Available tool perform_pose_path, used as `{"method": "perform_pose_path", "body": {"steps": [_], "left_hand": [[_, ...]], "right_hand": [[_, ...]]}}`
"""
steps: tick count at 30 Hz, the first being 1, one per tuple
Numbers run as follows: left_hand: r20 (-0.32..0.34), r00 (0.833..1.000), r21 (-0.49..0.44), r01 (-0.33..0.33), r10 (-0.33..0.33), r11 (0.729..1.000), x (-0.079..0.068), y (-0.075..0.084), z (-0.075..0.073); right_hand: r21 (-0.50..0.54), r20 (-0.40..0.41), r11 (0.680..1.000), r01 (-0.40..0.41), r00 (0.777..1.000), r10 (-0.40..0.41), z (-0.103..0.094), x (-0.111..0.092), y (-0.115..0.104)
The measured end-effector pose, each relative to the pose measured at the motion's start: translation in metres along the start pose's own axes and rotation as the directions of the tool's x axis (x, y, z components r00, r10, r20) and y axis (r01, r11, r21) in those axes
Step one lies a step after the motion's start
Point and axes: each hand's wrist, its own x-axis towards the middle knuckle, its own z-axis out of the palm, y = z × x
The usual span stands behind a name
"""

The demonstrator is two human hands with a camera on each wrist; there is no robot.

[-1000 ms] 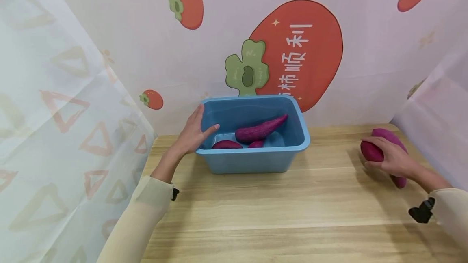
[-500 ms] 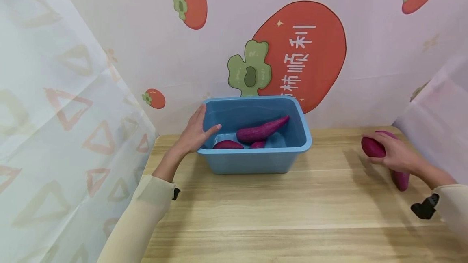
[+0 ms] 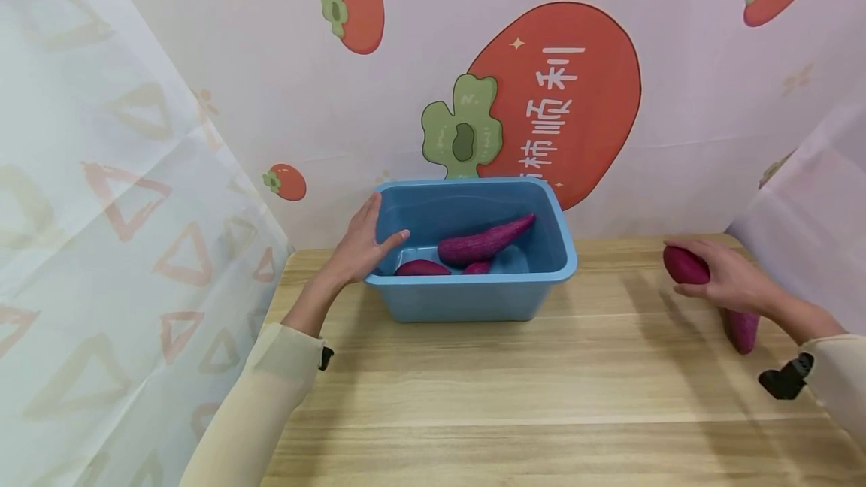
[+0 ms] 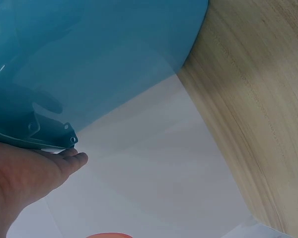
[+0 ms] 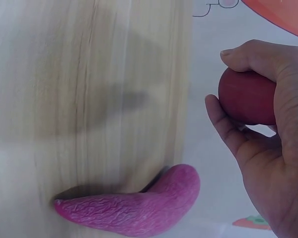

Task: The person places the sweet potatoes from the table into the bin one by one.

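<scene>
My left hand (image 3: 357, 248) holds the left end of a light blue plastic bin (image 3: 467, 303), its thumb inside the rim and its fingers along the outside. In the left wrist view the hand (image 4: 32, 171) lies against the bin's rim (image 4: 35, 144). Inside the bin are a long purple sweet potato (image 3: 476, 246) and two smaller reddish-purple ones, partly hidden by the front wall. At the right, my right hand (image 3: 734, 280) grips a dark red-purple sweet potato (image 3: 685, 265) above the table. Below that hand lies a curved, wrinkled purple sweet potato (image 5: 134, 210), mostly covered in the head view.
The wooden table (image 3: 541, 389) stretches between the bin and the right hand. A white back wall sheet (image 3: 223, 58) printed with persimmons stands just behind the bin. Side sheets (image 3: 88, 261) close off the left and right.
My right hand has lifted the dark red-purple sweet potato off the curved one and moved it slightly left. The left hand and the bin keep their places.
</scene>
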Motion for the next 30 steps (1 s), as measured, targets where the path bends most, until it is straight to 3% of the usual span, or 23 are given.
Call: {"method": "perform_pose_path", "body": {"steps": [19,30], "left_hand": [[-0.002,1.0,0.009,0.0,0.0,1.0,-0.001,-0.001,0.0],[-0.001,1.0,0.007,0.001,-0.001,1.0,-0.001,0.0,0.0]], "right_hand": [[0.005,-0.018,0.998,0.069,0.997,-0.069,-0.006,0.013,-0.02],[0.029,0.006,0.999,0.042,0.999,-0.042,-0.009,0.024,-0.034]]}}
